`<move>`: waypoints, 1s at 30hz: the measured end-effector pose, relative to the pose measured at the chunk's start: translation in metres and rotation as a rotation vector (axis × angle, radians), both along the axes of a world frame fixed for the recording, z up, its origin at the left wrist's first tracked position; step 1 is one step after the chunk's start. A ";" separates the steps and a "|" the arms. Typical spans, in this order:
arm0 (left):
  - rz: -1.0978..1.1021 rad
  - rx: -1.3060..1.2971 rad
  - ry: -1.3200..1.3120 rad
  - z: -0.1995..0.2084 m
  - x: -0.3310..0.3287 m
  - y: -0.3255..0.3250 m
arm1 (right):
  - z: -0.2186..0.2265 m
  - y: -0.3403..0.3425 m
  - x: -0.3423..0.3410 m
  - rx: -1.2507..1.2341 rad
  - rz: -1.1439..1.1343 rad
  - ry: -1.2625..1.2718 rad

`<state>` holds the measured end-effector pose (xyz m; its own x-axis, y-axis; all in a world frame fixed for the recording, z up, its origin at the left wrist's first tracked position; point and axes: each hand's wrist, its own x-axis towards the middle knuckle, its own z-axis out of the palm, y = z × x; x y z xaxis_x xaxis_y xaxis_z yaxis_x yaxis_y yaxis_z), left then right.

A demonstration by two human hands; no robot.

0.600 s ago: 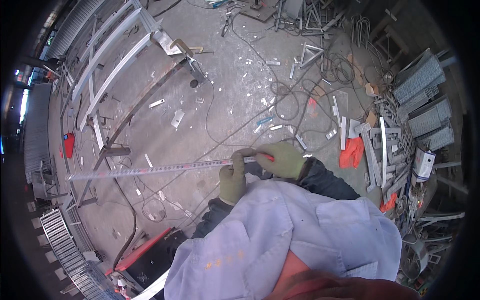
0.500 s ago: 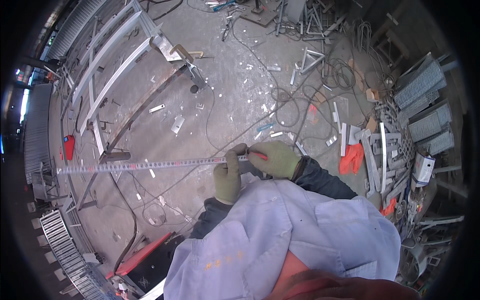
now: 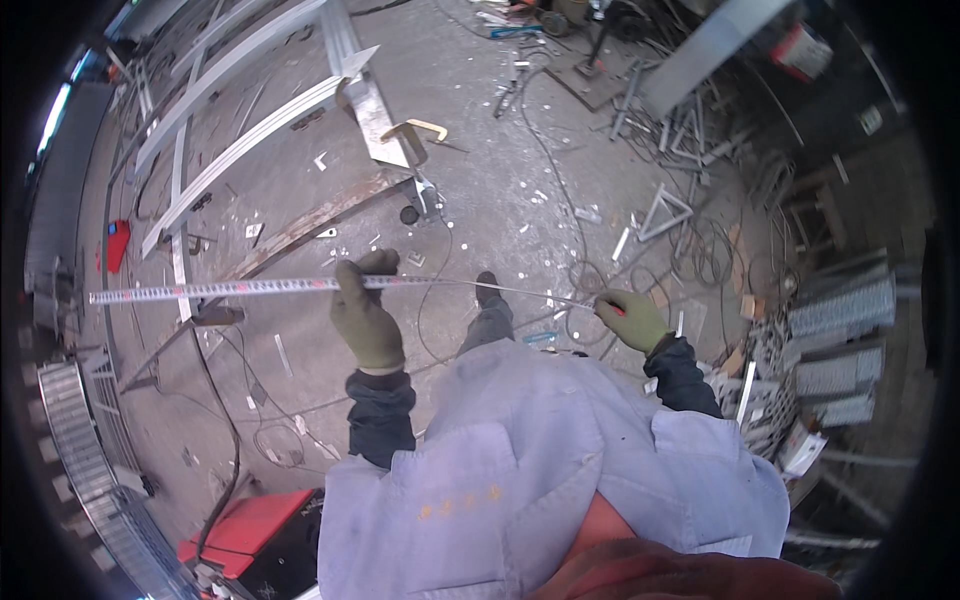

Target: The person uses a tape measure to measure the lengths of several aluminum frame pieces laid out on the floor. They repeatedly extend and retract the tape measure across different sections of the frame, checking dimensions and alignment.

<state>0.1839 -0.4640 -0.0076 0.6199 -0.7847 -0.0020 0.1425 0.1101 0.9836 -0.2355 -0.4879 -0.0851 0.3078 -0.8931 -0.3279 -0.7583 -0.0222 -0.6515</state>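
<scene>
A tape measure's long white blade [image 3: 230,289] stretches across in front of me, its free end far out to the left. My left hand [image 3: 368,318], in a green work glove, is closed around the blade partway along, thumb up. From there the blade runs on, turned thin and edge-on, to my right hand [image 3: 637,320]. That gloved hand is closed on the tape measure's body, of which only a small red part [image 3: 617,310] shows; the fingers hide the remainder.
A metal frame of pale rails [image 3: 240,165] stands at the upper left, with a clamp [image 3: 425,130] at its corner. Cables [image 3: 705,250] and metal offcuts litter the floor. Stacked metal parts [image 3: 840,305] are at right; a red-topped machine [image 3: 250,525] stands lower left.
My hands have moved apart, the left one leftward and the right one rightward, with more blade between them. The view has shifted, and my foot now shows below the blade.
</scene>
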 end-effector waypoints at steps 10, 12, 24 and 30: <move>0.035 0.039 0.111 0.006 0.087 -0.215 | 0.044 -0.245 0.089 0.031 0.116 0.028; 0.088 0.035 0.106 0.001 0.096 -0.250 | 0.031 -0.294 0.099 -0.003 0.141 0.021; 0.423 0.072 0.009 0.005 0.143 -0.472 | -0.004 -0.639 0.109 0.076 0.366 -0.060; 0.388 0.057 0.070 0.019 0.113 -0.592 | 0.043 -0.789 0.159 -0.088 0.572 -0.052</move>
<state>0.2970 -1.0561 0.0111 0.8673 -0.4893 -0.0917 0.1684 0.1149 0.9790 -0.0761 -1.2768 -0.0423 0.7632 -0.6035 -0.2310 -0.5767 -0.4748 -0.6648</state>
